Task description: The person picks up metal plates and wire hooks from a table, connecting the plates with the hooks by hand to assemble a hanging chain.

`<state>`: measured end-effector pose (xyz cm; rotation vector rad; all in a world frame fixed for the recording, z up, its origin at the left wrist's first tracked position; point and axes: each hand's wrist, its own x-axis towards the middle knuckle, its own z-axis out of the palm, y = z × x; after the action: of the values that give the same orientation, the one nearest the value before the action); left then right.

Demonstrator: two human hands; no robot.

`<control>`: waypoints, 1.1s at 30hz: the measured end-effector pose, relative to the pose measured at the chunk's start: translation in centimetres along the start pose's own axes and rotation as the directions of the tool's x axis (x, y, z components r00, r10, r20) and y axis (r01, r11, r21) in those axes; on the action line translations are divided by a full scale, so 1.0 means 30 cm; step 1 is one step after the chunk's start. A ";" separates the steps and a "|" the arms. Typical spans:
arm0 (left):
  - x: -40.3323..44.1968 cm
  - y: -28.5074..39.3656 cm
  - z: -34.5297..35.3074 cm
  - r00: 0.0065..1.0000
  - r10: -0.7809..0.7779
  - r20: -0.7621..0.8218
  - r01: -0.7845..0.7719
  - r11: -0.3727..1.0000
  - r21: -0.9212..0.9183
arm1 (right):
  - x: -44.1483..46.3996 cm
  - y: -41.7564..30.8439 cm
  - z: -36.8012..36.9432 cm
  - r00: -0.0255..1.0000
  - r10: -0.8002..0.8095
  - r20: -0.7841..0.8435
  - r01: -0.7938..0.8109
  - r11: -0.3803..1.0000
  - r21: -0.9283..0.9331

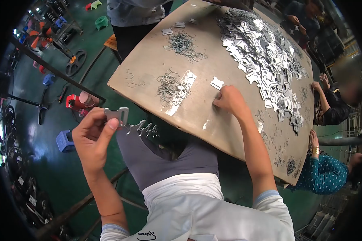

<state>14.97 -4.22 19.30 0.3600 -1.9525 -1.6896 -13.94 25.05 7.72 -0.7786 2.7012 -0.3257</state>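
My left hand is raised in front of the table edge, its thumb and fingers pinching a flat metal plate with a slot. From that plate a string of linked metal pieces hangs out to the right over my lap. On the tabletop, my right hand is closed with fingertips down at the surface; whatever is between them is hidden. Just beyond its knuckles lies a single metal plate. Left of that hand is a loose pile of bent wire hooks.
A large heap of metal plates covers the far right of the table. Another wire hook pile lies farther back. A co-worker's torso stands at the far edge; other people sit along the right, one in a dotted sleeve.
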 end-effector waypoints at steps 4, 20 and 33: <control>-0.018 0.002 0.007 1.000 -0.029 -0.002 0.029 0.999 -0.022 | 0.039 -0.047 0.004 0.998 -0.056 -0.027 0.058 0.996 0.069; -0.038 -0.010 0.016 0.997 -0.071 0.004 0.072 0.996 -0.044 | 0.458 -0.332 0.139 0.905 -0.410 -0.114 0.420 0.904 0.081; -0.046 -0.034 0.042 0.996 -0.085 0.036 0.088 0.993 -0.082 | 0.442 -0.268 0.164 0.975 -0.041 -0.218 0.191 0.655 0.731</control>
<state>15.29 -2.64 17.90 0.3940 -1.9068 -1.8367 -19.02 10.51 2.50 -0.6641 2.2980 -1.5001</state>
